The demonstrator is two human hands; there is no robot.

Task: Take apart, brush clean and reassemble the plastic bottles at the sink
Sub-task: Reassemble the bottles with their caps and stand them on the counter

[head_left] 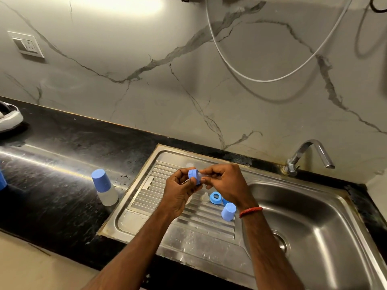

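Above the drainboard (142, 203), left grip (179, 194) around blue ring (193, 176), right grip (227, 183) around clear nipple (201, 175).

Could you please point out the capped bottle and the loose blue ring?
Clear plastic bottle with blue cap (101, 180): head view, on the cap's side.
Blue plastic screw ring (215, 202): head view, on its near wall.

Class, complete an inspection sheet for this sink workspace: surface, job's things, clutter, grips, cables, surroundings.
Surface: steel drainboard, wet; black counter.
Job's things: capped bottle upright on the counter; loose ring, spare teat and blue cap on the drainboard.
Clutter: white object at left edge, unclear.
Grips: left hand holds a blue collar; right hand pinches its clear teat.
Cables: white cable looped on the wall.
Surroundings: marble wall, tap, socket.
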